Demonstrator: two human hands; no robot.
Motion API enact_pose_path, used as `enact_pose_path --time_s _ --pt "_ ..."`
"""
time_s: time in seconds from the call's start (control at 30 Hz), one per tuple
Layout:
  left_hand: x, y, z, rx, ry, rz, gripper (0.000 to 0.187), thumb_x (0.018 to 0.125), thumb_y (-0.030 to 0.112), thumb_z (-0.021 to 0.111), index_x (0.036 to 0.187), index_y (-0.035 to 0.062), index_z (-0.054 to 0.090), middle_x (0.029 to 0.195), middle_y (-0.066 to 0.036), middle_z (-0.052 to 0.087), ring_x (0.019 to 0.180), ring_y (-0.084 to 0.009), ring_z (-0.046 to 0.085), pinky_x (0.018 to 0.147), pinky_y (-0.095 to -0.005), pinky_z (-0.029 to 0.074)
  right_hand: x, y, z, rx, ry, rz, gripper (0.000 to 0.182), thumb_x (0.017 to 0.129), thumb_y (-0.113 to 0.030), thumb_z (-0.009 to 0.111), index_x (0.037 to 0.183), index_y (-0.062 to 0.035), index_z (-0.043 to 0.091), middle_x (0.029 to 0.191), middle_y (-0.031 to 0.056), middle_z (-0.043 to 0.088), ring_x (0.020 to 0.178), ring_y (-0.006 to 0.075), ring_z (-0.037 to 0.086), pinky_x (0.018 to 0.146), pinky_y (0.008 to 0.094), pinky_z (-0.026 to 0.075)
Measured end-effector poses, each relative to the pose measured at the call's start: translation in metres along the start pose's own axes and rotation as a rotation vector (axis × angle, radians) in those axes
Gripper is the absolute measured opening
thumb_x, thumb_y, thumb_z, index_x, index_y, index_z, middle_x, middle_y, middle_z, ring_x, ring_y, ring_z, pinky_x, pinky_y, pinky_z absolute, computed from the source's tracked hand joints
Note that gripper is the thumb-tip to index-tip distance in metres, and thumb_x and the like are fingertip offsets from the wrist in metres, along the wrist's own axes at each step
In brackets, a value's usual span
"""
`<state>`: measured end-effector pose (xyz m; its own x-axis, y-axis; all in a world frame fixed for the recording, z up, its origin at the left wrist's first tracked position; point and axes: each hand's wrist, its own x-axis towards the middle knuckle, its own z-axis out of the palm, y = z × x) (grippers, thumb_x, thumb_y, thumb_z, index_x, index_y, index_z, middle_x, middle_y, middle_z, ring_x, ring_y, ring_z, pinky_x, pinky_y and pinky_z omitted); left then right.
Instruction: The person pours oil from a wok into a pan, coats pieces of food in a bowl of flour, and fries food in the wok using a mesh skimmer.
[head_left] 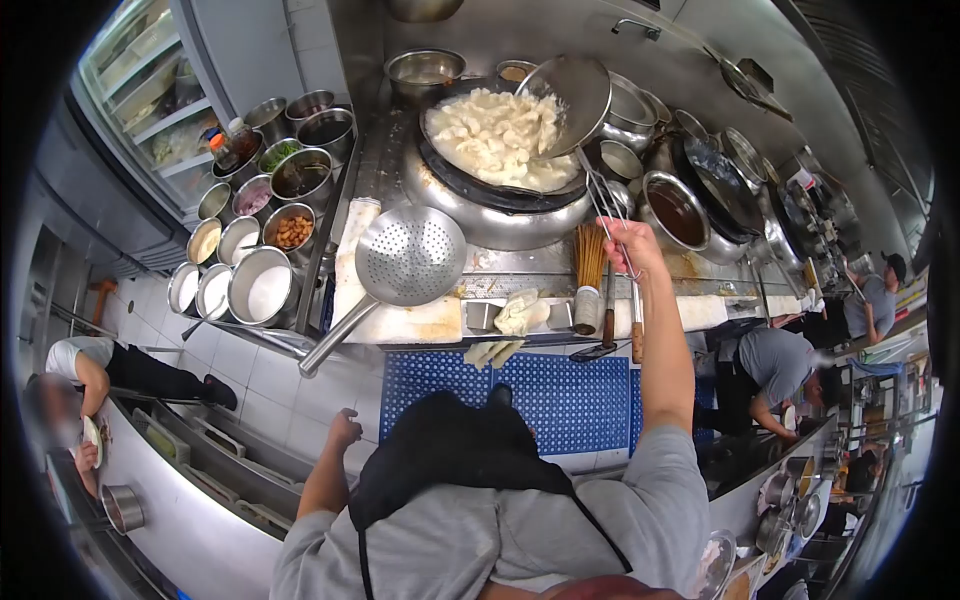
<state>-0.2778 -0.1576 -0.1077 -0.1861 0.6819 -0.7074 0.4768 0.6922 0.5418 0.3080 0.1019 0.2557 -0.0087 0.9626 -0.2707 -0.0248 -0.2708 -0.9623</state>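
Observation:
My right hand (635, 248) is closed around the long wire handle of a round metal strainer (575, 95). The strainer is tilted at the far right side of a wok (432, 140), over its contents. Pale, chunky pieces of food (490, 135) in whitish liquid fill the wok. My left hand (343, 430) hangs low beside my apron, fingers curled, with nothing visible in it. Between my hands and the wok, a perforated ladle (410, 255) rests on the counter edge, its handle sticking out toward me.
Metal pots of seasonings and ingredients (265, 285) stand on the left. Near my right hand are a bamboo brush (588, 280) and a bowl of dark sauce (674, 208). A folded cloth (520, 312) lies at the front edge. Other people (770, 365) work behind me on both sides.

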Motion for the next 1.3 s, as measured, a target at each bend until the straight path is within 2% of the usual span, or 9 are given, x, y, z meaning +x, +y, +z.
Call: enact_pose_path --time_s 0.27,0.4,0.6,0.77,0.87,1.0,1.1,1.27,1.3 --pt "0.016 -0.008 0.005 0.036 -0.032 0.079 0.050 0.067 -0.001 0.063 0.117 -0.0018 0.056 0.082 -0.020 0.068 0.064 -0.0245 0.069 0.059 -0.0351 0.055 -0.034 -0.044 0.032 -0.506 0.202 -0.170 0.022 0.095 -0.020 0.057 0.089 -0.0006 0.065 0.056 0.0037 0.056 0.037 0.0090 0.045 0.032 0.0259 0.033" --pt "0.028 -0.032 0.007 0.037 -0.030 0.138 0.050 0.067 -0.001 0.063 0.117 -0.0024 0.056 0.079 -0.019 0.068 0.064 -0.0247 0.069 0.058 -0.0346 0.055 -0.038 -0.046 0.053 -0.583 0.229 -0.177 0.020 0.095 -0.019 0.057 0.095 -0.0002 0.066 0.056 0.0040 0.055 0.037 0.0097 0.045 0.032 0.0266 0.034" --pt "0.010 -0.051 0.004 0.113 -0.098 -0.007 0.049 0.072 -0.001 0.059 0.120 -0.0021 0.053 0.072 -0.017 0.067 0.060 -0.0235 0.068 0.049 -0.0349 0.052 -0.054 -0.055 0.066 -0.303 0.234 -0.150 0.019 0.095 -0.021 0.056 0.093 -0.0040 0.064 0.060 0.0025 0.057 0.040 0.0063 0.046 0.033 0.0224 0.033" --pt "0.007 -0.043 0.005 0.103 -0.135 -0.084 0.050 0.074 -0.001 0.059 0.122 -0.0005 0.051 0.072 -0.016 0.067 0.056 -0.0212 0.066 0.045 -0.0329 0.050 -0.047 -0.036 0.045 0.115 0.035 -0.054 0.025 0.096 -0.020 0.054 0.113 -0.0018 0.059 0.066 0.0013 0.056 0.044 0.0057 0.045 0.034 0.0197 0.033" --pt "0.030 -0.044 0.014 0.078 -0.140 -0.005 0.051 0.072 0.000 0.062 0.122 -0.0012 0.050 0.071 -0.016 0.067 0.054 -0.0220 0.065 0.044 -0.0336 0.050 -0.043 -0.025 0.023 0.269 -0.044 -0.001 0.027 0.095 -0.018 0.054 0.114 0.0004 0.058 0.066 0.0027 0.057 0.043 0.0071 0.044 0.034 0.0202 0.033" --pt "0.012 0.035 0.018 0.303 -0.188 0.099 0.045 0.070 0.001 0.066 0.114 0.0029 0.057 0.070 -0.014 0.067 0.055 -0.0229 0.065 0.046 -0.0352 0.051 -0.041 -0.035 -0.035 0.269 0.006 -0.023 0.024 0.095 -0.017 0.054 0.110 0.0009 0.060 0.065 0.0033 0.058 0.042 0.0074 0.045 0.034 0.0207 0.032" --pt "0.076 0.005 0.030 1.073 -0.183 1.098 0.021 0.062 0.021 0.073 0.081 0.0121 0.070 0.071 -0.008 0.069 0.069 -0.0241 0.069 0.058 -0.0393 0.054 -0.027 -0.054 -0.089 0.237 0.131 -0.077 0.020 0.095 -0.015 0.054 0.105 0.0008 0.061 0.065 0.0038 0.058 0.042 0.0080 0.046 0.034 0.0217 0.033" --pt "0.095 0.035 0.066 0.968 -0.164 0.889 0.022 0.064 0.036 0.069 0.070 0.0153 0.069 0.072 -0.008 0.068 0.072 -0.0287 0.067 0.061 -0.0430 0.052 0.033 -0.105 -0.199 0.108 0.300 -0.155 0.022 0.095 -0.017 0.054 0.108 0.0003 0.061 0.065 0.0034 0.058 0.043 0.0081 0.048 0.034 0.0219 0.035" --pt "0.092 0.050 0.072 0.996 -0.135 0.869 0.024 0.064 0.039 0.068 0.068 0.0160 0.069 0.072 -0.008 0.068 0.073 -0.0296 0.066 0.062 -0.0438 0.051 0.051 -0.117 -0.219 0.069 0.345 -0.179 0.013 0.092 -0.015 0.059 0.087 -0.0037 0.062 0.060 0.0037 0.057 0.039 0.0090 0.048 0.032 0.0245 0.036"
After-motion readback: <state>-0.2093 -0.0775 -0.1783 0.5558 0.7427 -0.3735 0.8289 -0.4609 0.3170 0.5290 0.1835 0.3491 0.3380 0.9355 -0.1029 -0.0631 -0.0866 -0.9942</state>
